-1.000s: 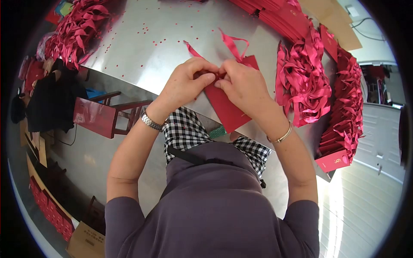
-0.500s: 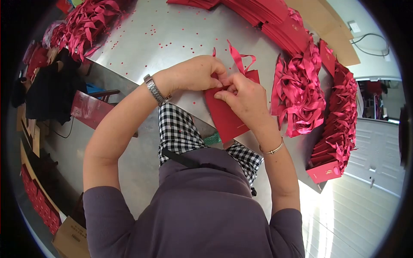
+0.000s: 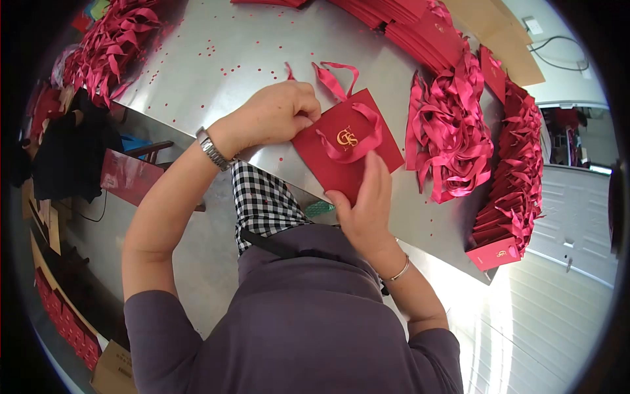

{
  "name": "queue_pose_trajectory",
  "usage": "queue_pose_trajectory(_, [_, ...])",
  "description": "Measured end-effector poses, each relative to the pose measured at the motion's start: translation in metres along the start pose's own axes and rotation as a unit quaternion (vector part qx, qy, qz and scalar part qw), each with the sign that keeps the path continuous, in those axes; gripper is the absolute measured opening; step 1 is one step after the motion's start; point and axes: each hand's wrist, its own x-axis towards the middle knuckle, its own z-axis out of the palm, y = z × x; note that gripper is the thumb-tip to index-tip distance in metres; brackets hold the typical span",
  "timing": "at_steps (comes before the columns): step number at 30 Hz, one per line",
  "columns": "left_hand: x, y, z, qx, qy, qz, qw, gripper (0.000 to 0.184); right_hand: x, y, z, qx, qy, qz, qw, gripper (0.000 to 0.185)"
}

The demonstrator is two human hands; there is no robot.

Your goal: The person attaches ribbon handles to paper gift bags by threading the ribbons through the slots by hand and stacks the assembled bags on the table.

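Observation:
A red paper gift bag (image 3: 387, 141) with a gold logo lies flat at the near edge of the metal table. One pink-red ribbon handle (image 3: 351, 157) loops across its front; another ribbon (image 3: 338, 79) sticks out beyond its top edge. My left hand (image 3: 282, 113) is closed at the bag's upper left corner, fingers curled and pinching there; the exact grip is partly hidden. My right hand (image 3: 364, 213) rests on the bag's lower part, fingers stretched over the front and thumb spread apart near the bottom edge.
Loose ribbons (image 3: 449, 131) are heaped right of the bag. Beyond them stands a row of red bags with ribbons (image 3: 508, 177). Flat red bags (image 3: 423, 43) are stacked at the back right. More ribbons (image 3: 115, 49) lie far left. Small red dots are scattered on the metal table (image 3: 216, 98).
The bag has turned so its logo front and ribbon loop show. My right hand has moved from the top edge down to the lower part and spread its fingers. My left hand has shifted slightly left.

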Motion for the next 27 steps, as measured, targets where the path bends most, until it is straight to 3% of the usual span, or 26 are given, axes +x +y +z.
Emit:
queue_pose_trajectory(3, [-0.003,-0.008,-0.012,0.032,0.04,-0.025,0.998,0.006,0.002,0.006,-0.004,0.026,-0.058,0.029,0.998,0.084])
queue_pose_trajectory(4, [-0.006,-0.013,-0.025,-0.056,0.082,-0.103,0.99,0.009,0.002,0.004,-0.005,0.027,-0.026,0.035,0.999,0.081])
queue_pose_trajectory(5, [-0.012,-0.029,-0.038,0.012,0.125,-0.091,0.988,0.011,0.004,0.005,-0.007,0.023,-0.023,0.039,0.999,0.081])
queue_pose_trajectory(7, [-0.024,-0.047,-0.052,0.021,0.166,-0.156,0.973,0.011,0.007,0.007,-0.009,0.011,-0.058,-0.008,0.998,0.078])
queue_pose_trajectory(9, [-0.029,-0.048,-0.053,0.026,0.171,-0.164,0.971,0.011,0.008,0.007,-0.009,0.017,-0.046,-0.006,0.999,0.072])
queue_pose_trajectory(13, [-0.034,-0.054,-0.048,-0.045,0.273,-0.288,0.917,0.013,0.006,0.01,-0.009,0.017,-0.057,-0.014,0.998,0.063])
queue_pose_trajectory(17, [-0.031,-0.054,-0.04,-0.01,0.313,-0.307,0.899,0.019,0.005,0.012,-0.009,0.016,-0.06,-0.015,0.998,0.056])
queue_pose_trajectory(19, [-0.023,-0.046,-0.037,0.15,0.415,-0.156,0.884,0.028,0.006,0.011,-0.01,0.019,-0.061,-0.013,0.998,0.056])
queue_pose_trajectory(20, [-0.016,-0.018,-0.035,0.1,0.415,-0.177,0.887,0.031,0.006,0.011,-0.01,0.021,-0.062,-0.012,0.998,0.055])
queue_pose_trajectory(22, [-0.001,-0.01,-0.015,0.034,0.355,-0.013,0.934,0.028,0.005,0.011,-0.01,0.021,-0.062,-0.01,0.998,0.054])
queue_pose_trajectory(23, [0.009,0.001,-0.008,0.136,0.311,0.028,0.94,0.027,0.006,0.011,-0.01,0.019,-0.062,-0.013,0.998,0.054])
queue_pose_trajectory(26, [0.035,0.005,0.011,0.174,0.15,0.009,0.973,0.022,0.006,0.012,-0.01,0.023,-0.066,-0.012,0.997,0.053])
queue_pose_trajectory(27, [0.041,0.003,0.014,0.19,0.148,0.033,0.97,0.018,0.006,0.012,-0.01,0.025,-0.063,-0.011,0.998,0.053])
